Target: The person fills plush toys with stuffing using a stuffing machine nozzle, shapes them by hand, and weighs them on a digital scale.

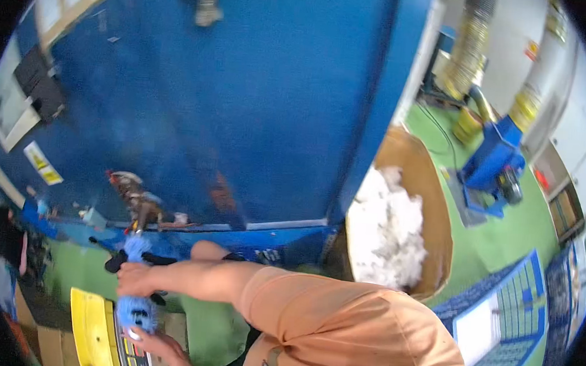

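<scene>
A fluffy blue plush toy with black limbs is between my hands at the lower left. My right hand is wrapped round its middle, the arm reaching across from an orange sleeve. Lower down, my left hand has its fingers closed at the toy's bottom end, by a small white round spot. The toy's upper end meets a metal nozzle that juts from the blue machine. Whether the nozzle is inside the toy, I cannot tell. Some fingers are hidden or blurred.
A yellow bin stands beside the toy. To the right, a large cardboard box holds white fluffy stuffing. Beyond are a blue blower with ducts, a cable on the green floor and a blue mesh cage.
</scene>
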Available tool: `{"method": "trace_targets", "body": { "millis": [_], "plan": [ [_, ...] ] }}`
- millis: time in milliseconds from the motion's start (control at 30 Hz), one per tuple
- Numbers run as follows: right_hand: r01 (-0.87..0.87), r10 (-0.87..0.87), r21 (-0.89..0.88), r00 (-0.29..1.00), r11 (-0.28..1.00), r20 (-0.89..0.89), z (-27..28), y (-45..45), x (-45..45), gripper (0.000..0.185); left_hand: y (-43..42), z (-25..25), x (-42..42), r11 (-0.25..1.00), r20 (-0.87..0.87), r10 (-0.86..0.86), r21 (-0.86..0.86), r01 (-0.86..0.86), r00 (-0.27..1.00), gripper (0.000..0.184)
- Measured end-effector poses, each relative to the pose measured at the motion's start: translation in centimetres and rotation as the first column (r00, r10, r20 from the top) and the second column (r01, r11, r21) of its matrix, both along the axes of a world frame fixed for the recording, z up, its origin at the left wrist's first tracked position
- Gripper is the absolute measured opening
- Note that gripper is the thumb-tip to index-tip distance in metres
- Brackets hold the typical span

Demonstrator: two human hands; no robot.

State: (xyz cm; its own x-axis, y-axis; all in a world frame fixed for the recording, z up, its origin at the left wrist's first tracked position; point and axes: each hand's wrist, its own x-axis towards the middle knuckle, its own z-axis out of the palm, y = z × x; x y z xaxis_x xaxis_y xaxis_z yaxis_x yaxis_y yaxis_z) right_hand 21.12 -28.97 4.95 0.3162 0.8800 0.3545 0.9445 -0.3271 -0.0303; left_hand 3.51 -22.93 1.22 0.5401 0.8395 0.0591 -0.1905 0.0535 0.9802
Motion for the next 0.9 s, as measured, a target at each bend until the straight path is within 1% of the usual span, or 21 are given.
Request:
{"method": "trace_targets", "body": {
  "millis": [33,67,100,167,200,233,300,367,400,467,533,600,633,667,700,733,767,800,833,867,900],
  "plan": [
    [0.026,-0.036,-0.140,0.997,0.990,-0.073,1.0,0.0,-0.7,0.005,-1.6,-1.1,-0.7,0.996,-0.022,0.093,-0.015,-0.093,0.995,0.042],
    [-0.001,0.001,-0.051,1.000,0.999,0.001,0.5,-0.1,-0.6,0.005,-1.1,-2.7,-0.5,0.998,-0.028,0.061,-0.006,-0.062,0.998,0.042],
    [-0.041,0.038,0.036,0.995,0.999,0.091,-0.1,0.1,-0.5,0.005,0.5,-4.5,0.0,0.996,-0.005,-0.048,-0.077,0.047,0.999,0.041],
    [0.007,-0.014,0.082,0.997,0.997,0.082,-1.1,1.2,-0.3,0.005,3.8,-7.2,1.3,0.945,0.063,-0.242,-0.210,0.250,0.968,0.040],
    [0.034,-0.042,0.112,0.997,0.993,0.068,-1.8,1.7,-0.1,0.005,4.3,-7.5,1.9,0.898,0.108,-0.327,-0.274,0.344,0.939,0.039],
    [0.042,-0.051,0.115,0.996,0.992,0.078,-2.3,2.1,0.1,0.005,4.2,-6.9,2.3,0.896,0.117,-0.335,-0.268,0.355,0.935,0.039],
    [0.076,-0.093,0.209,0.993,0.975,0.070,-3.8,3.0,0.6,0.004,4.5,-5.2,2.8,0.939,0.065,-0.290,-0.173,0.297,0.955,0.039],
    [0.100,-0.122,0.300,0.991,0.949,0.057,-4.8,3.6,0.6,0.004,4.4,-2.2,2.8,0.971,0.019,-0.226,-0.075,0.227,0.974,0.039],
    [0.096,-0.121,0.304,0.991,0.948,0.064,-4.9,3.9,0.5,0.004,4.5,-0.6,2.7,0.982,0.000,-0.189,-0.023,0.189,0.982,0.039],
    [0.122,-0.129,0.185,0.991,0.975,0.027,-4.9,4.0,0.3,0.004,4.5,2.4,2.6,0.989,-0.031,-0.115,0.087,0.117,0.993,0.040],
    [0.152,-0.152,0.062,0.988,0.986,-0.003,-4.3,3.9,0.7,0.005,4.6,4.3,3.1,0.979,-0.045,-0.045,0.196,0.053,0.998,0.041],
    [0.126,-0.126,0.032,0.992,0.992,0.001,-3.3,3.2,0.5,0.006,0.5,2.7,0.4,0.984,0.077,-0.038,0.174,0.024,0.996,0.046],
    [0.093,-0.093,-0.004,0.996,0.996,-0.004,-2.7,2.9,0.2,0.007,-3.9,5.1,-0.9,0.984,0.085,-0.040,0.177,0.025,0.996,0.046],
    [0.058,-0.058,-0.042,0.998,0.997,-0.010,-2.2,2.7,-0.1,0.008,-8.6,7.8,-1.1,0.999,-0.162,0.041,0.009,-0.040,0.986,0.049],
    [0.024,-0.025,-0.082,1.000,0.996,-0.019,-1.9,2.4,-0.1,0.009,-11.4,9.7,-1.0,0.980,-0.409,0.073,-0.140,-0.142,0.909,0.052],
    [0.025,-0.027,-0.083,1.000,0.996,-0.014,-2.1,2.3,-0.1,0.009,-9.2,6.4,-0.2,0.980,-0.406,0.071,-0.142,-0.139,0.911,0.052],
    [0.054,-0.055,0.034,0.998,0.998,0.021,-2.9,2.5,-0.2,0.009,-5.8,2.5,0.6,0.986,-0.275,-0.062,-0.164,0.016,0.959,0.048],
    [0.073,-0.081,0.151,0.995,0.986,0.052,-3.8,2.8,-0.6,0.008,-0.8,-1.8,1.7,0.972,-0.139,-0.191,-0.164,0.168,0.972,0.044],
    [0.087,-0.113,0.268,0.990,0.959,0.081,-4.6,3.1,-0.8,0.008,4.2,-5.7,2.3,0.938,-0.001,-0.319,-0.141,0.315,0.948,0.041],
    [0.098,-0.149,0.384,0.983,0.918,0.105,-4.8,3.3,-0.8,0.007,6.7,-8.9,3.0,0.886,0.133,-0.441,-0.095,0.455,0.887,0.038],
    [0.102,-0.140,0.319,0.985,0.942,0.098,-4.7,3.4,-0.5,0.008,8.3,-8.3,4.6,0.887,0.135,-0.440,-0.092,0.453,0.888,0.038]
  ]
}}
